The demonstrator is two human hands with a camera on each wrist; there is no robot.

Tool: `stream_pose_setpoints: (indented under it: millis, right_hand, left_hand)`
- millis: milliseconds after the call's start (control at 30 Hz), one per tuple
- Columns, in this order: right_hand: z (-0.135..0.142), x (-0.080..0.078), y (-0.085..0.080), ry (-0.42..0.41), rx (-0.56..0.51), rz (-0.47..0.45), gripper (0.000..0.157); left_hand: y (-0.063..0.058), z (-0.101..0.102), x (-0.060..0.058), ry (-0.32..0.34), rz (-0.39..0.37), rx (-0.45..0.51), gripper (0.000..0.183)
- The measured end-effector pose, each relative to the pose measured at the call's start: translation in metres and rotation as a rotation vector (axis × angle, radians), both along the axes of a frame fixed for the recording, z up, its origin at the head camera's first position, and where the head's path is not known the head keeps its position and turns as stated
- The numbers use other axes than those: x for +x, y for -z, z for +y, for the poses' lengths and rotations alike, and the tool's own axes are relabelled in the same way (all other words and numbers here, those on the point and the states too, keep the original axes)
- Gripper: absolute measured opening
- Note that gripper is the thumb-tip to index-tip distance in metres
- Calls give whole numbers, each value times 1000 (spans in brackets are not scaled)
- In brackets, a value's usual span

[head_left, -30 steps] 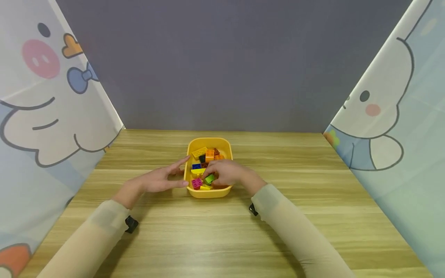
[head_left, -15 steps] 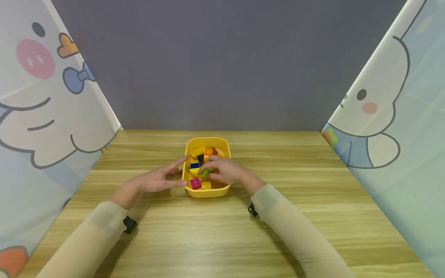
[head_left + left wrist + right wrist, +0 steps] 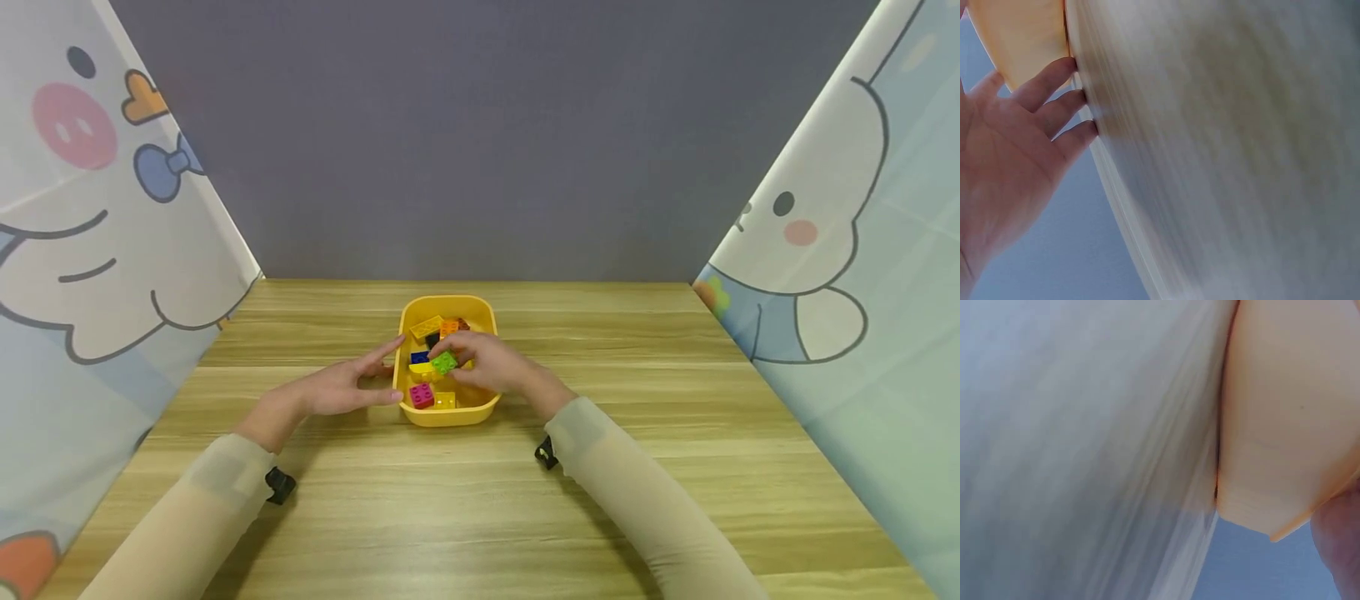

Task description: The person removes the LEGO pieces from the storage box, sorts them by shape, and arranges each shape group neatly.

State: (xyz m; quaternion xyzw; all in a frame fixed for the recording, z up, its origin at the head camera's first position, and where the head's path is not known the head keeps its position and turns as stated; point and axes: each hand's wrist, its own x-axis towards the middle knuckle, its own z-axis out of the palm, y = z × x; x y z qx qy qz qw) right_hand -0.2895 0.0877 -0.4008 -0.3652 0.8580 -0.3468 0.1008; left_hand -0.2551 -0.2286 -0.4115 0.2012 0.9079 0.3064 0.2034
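A yellow tub point(image 3: 480, 409) full of toy bricks stands in the middle of the wooden table point(image 3: 480, 517). My right hand point(image 3: 480, 365) is over the tub and pinches a green brick point(image 3: 444, 362), lifted above the others. My left hand point(image 3: 352, 385) lies with straight fingers against the tub's left wall; in the left wrist view the left hand point(image 3: 1016, 144) touches the tub point(image 3: 1019, 37). A pink brick point(image 3: 422, 395) and a small yellow brick point(image 3: 445, 401) lie at the tub's near end. The right wrist view shows the tub's outer wall point(image 3: 1291, 425) close up.
More bricks, among them yellow point(image 3: 427, 327), orange point(image 3: 450, 328) and blue point(image 3: 420, 357), fill the far half of the tub. Cartoon-printed cloth walls point(image 3: 90, 250) stand at left and right, and a grey wall point(image 3: 480, 142) closes the back.
My right hand has lifted the green brick out of the near part of the tub and moved it up and slightly away. The left hand has stayed against the tub.
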Motion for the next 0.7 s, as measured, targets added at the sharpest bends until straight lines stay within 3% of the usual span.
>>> stream_pose_setpoints:
  millis: [267, 400, 533, 700]
  right_hand:
    - [24, -7, -8, 75, -265, -70, 40]
    - [53, -15, -15, 147, -346, -21, 42]
    - [81, -26, -13, 261, -342, 46, 44]
    - [107, -36, -4, 357, -257, -43, 43]
  left_hand:
    - [-1, 1, -1, 11, 15, -4, 102]
    - [-2, 2, 0, 17, 26, -5, 102]
    - [-2, 1, 0, 20, 33, -12, 102]
    - [0, 0, -1, 19, 28, -15, 101]
